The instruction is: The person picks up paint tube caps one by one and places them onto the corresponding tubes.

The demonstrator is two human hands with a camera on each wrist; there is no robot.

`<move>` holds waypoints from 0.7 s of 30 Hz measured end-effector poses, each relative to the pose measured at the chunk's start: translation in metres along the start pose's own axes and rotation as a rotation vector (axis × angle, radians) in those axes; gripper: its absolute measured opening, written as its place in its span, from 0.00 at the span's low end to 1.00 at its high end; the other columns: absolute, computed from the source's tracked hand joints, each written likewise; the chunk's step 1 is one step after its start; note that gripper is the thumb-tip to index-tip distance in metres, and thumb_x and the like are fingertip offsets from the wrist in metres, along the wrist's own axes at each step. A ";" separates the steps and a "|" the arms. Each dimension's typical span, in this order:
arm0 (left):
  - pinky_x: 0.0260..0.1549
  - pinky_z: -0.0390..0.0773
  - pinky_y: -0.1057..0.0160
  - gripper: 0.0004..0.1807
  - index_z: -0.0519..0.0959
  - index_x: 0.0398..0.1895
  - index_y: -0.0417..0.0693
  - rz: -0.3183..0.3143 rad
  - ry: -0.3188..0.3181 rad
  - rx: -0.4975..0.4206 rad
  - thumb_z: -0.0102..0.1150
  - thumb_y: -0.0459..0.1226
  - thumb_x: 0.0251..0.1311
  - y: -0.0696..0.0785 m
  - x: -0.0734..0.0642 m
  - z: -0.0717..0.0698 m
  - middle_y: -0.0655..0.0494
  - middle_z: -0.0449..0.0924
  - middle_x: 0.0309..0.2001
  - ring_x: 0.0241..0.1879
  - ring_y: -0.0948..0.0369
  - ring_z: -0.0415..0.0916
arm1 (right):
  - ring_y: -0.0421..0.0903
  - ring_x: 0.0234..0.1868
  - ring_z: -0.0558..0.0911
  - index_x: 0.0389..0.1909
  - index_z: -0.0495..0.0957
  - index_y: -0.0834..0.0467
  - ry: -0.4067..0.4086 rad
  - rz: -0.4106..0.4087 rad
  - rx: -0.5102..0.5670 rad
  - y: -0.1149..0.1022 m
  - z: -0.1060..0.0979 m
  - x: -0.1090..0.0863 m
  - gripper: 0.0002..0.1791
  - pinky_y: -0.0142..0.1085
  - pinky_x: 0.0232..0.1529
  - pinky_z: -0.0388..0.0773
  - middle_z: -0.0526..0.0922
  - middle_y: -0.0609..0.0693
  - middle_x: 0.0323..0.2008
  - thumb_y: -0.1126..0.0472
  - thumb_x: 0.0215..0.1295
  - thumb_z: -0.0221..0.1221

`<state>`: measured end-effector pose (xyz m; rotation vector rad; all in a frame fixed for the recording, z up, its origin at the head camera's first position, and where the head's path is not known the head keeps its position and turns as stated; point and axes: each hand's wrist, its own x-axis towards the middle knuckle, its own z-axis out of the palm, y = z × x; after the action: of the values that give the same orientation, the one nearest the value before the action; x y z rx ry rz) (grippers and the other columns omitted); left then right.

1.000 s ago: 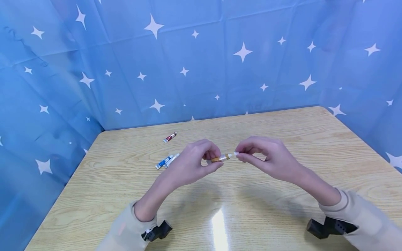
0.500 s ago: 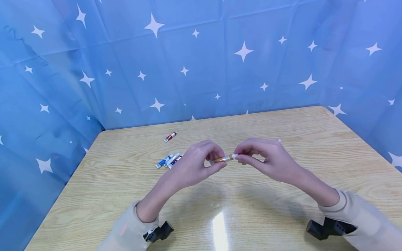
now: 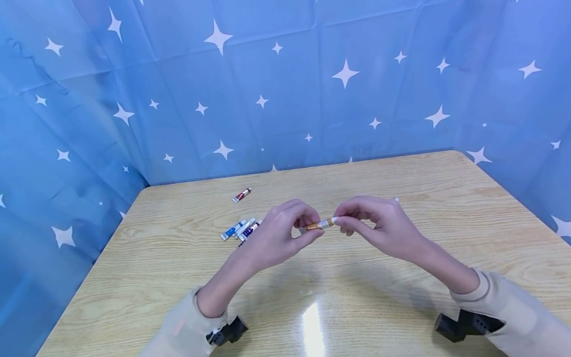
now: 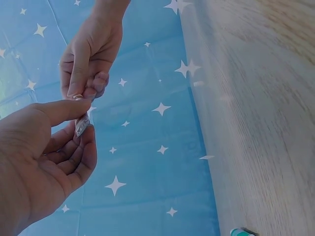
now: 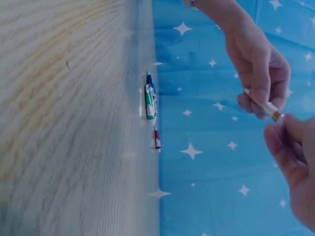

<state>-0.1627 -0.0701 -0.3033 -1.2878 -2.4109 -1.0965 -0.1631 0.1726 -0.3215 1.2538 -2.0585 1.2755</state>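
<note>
Over the middle of the table, my left hand (image 3: 278, 235) pinches a small ochre paint tube (image 3: 319, 225) between thumb and fingers. My right hand (image 3: 385, 225) pinches the white cap (image 3: 336, 219) at the tube's other end, which points right. The left wrist view shows the tube's crimped silvery end (image 4: 82, 126) beyond the left thumb. In the right wrist view the ochre band (image 5: 276, 115) sits close to the right fingertips, which partly hide the cap. Whether the cap is fully seated, I cannot tell.
Left of my left hand lie several paint tubes, among them a blue tube (image 3: 232, 231) and a purple tube (image 3: 251, 230). A red tube (image 3: 242, 195) lies farther back. Behind my right hand is a small white object (image 3: 396, 199). A starry blue cloth (image 3: 285, 89) hangs behind the wooden table (image 3: 147, 277).
The ochre tube has shifted slightly right towards my right fingers, closing the gap at its white end. My left hand has moved slightly right, uncovering more of the purple tube.
</note>
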 end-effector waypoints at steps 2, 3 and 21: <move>0.34 0.77 0.73 0.06 0.81 0.38 0.42 0.010 0.003 -0.016 0.69 0.31 0.62 0.000 0.000 0.001 0.58 0.78 0.34 0.33 0.66 0.74 | 0.40 0.28 0.84 0.42 0.82 0.59 -0.003 -0.004 0.013 0.000 -0.001 0.000 0.19 0.28 0.31 0.81 0.85 0.47 0.31 0.83 0.56 0.64; 0.34 0.77 0.73 0.06 0.81 0.38 0.42 0.016 0.003 -0.026 0.69 0.31 0.62 0.000 0.000 0.001 0.57 0.78 0.34 0.32 0.66 0.74 | 0.40 0.29 0.84 0.42 0.82 0.59 -0.005 -0.008 0.019 0.000 -0.001 0.000 0.19 0.28 0.31 0.81 0.85 0.47 0.32 0.83 0.55 0.64; 0.34 0.77 0.74 0.06 0.81 0.38 0.42 0.027 -0.002 -0.035 0.69 0.32 0.62 0.002 0.000 0.002 0.57 0.79 0.33 0.32 0.67 0.74 | 0.33 0.23 0.75 0.31 0.81 0.48 -0.014 -0.024 -0.095 0.003 0.000 -0.003 0.10 0.24 0.26 0.72 0.78 0.39 0.23 0.66 0.71 0.61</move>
<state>-0.1608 -0.0674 -0.3035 -1.3285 -2.3787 -1.1350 -0.1644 0.1745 -0.3253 1.2447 -2.0822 1.1474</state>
